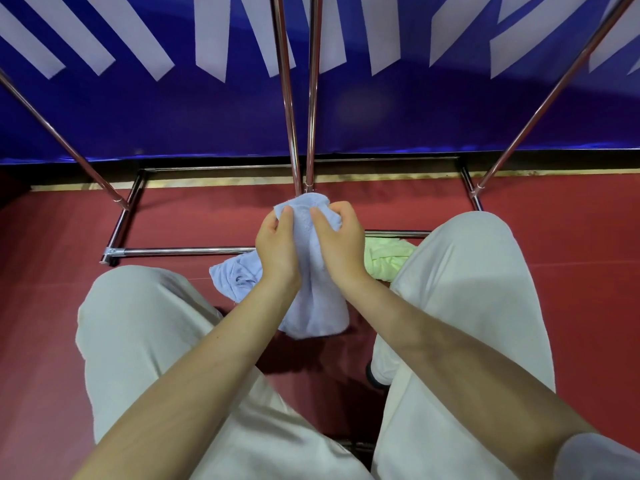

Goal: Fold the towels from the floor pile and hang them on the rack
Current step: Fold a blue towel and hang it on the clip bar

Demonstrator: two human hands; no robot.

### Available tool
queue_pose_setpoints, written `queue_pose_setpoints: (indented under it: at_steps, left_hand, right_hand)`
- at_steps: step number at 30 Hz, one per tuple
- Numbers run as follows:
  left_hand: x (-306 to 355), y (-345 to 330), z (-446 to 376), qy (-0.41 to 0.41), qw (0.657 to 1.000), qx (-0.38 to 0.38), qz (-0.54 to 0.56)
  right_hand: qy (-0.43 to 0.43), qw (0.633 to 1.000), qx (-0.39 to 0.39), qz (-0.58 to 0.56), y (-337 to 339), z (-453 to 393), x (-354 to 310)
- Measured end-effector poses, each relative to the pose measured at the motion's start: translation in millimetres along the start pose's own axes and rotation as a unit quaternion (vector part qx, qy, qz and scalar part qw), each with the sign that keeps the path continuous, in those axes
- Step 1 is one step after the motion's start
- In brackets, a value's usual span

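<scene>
While the fingertips of the left hand [277, 237] and the right hand [337, 239] were curled in side by side, the upper edge of a pale blue towel [311, 299] was pinched between them, each thumb pressed to the near face of the cloth. The towel was held bunched at the top and let hang, its long axis running from the fingers down toward the person, between the two knees [138, 323]. Its lower end was seen near the red floor [52, 271], though contact could not be told. A loose blue fold, whether of the same towel or another could not be judged, lay just left of the left wrist. A light green towel [389, 259] lay on the floor just right of the right wrist, nearer that hand. The chrome rack [173, 251] stood straight ahead, its uprights rising just beyond the fingertips. The next move was judged to depend on the pinched corners being drawn apart sideways.
</scene>
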State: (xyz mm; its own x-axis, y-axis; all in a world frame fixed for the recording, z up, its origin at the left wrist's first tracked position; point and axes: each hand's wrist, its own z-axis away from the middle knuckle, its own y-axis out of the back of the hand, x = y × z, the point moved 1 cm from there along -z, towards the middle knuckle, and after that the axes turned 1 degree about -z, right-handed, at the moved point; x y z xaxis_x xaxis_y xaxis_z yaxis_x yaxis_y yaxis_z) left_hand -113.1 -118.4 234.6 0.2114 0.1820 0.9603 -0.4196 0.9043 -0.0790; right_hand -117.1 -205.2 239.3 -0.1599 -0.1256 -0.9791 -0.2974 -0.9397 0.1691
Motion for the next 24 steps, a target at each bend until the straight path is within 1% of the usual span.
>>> queue_pose_setpoints:
  at_steps: [3,6,10,14,16,19,21,24]
  left_hand:
    - [1.4,-3.1,2.8,0.004,1.0,-0.013,0.006]
    - [0.3,-2.8,0.9,0.013,1.0,-0.014,0.003]
    - [-1.8,-2.8,0.8,-0.006,0.999,-0.034,-0.026]
    - [0.5,-1.2,-1.3,-0.006,0.999,-0.045,-0.022]
    - [5.1,0.7,-3.2,0.004,0.999,-0.05,-0.006]
    - [11.9,3.6,-5.7,0.003,0.999,-0.053,0.007]
    - [14.7,5.8,-5.8,-0.001,0.999,-0.054,0.004]
    - [17.4,9.2,-3.3,-0.022,0.998,-0.059,-0.024]
  right_hand:
    - [-0.003,1.0,-0.011,-0.003,-3.2,2.1,-1.0]
    - [0.017,1.0,-0.022,-0.006,-0.9,1.1,-0.9]
    - [0.049,0.997,-0.053,-0.001,0.6,2.6,1.3]
    - [0.073,0.992,-0.096,-0.025,0.9,4.4,0.8]
    - [0.108,0.986,-0.126,-0.013,2.2,4.9,-1.4]
    - [0.199,0.969,-0.136,0.063,4.2,2.7,-2.2]
    - [0.252,0.955,-0.117,0.106,5.6,0.0,-1.3]
    - [0.293,0.943,-0.072,0.142,8.7,-4.1,-1.4]
